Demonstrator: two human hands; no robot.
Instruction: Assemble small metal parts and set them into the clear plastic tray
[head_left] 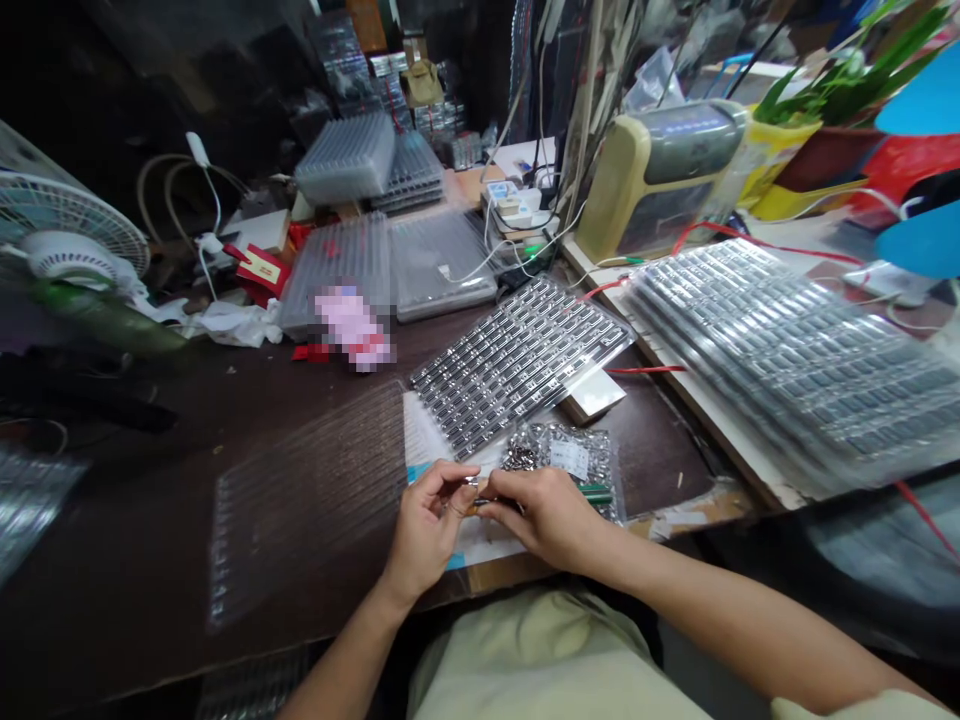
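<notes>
My left hand (429,522) is closed in a pinch near the table's front edge. My right hand (553,512) meets it, also pinching. Between the fingertips is a small shiny metal piece (472,482), mostly hidden, so its kind is unclear. Just behind the right hand lies a clear bag (592,445) of small metal parts with a white label. A green rod-like thing (597,494) sticks out beside that hand. Beyond both hands, a clear tray (517,360) filled with rows of metal parts rests tilted on a small white box (596,396).
An empty clear ribbed tray (315,490) lies at left. Filled trays (810,350) are stacked on the right. More clear trays (345,160), a power strip (517,205) and cables stand at the back. A fan (67,235) is far left, a beige machine (652,180) back right.
</notes>
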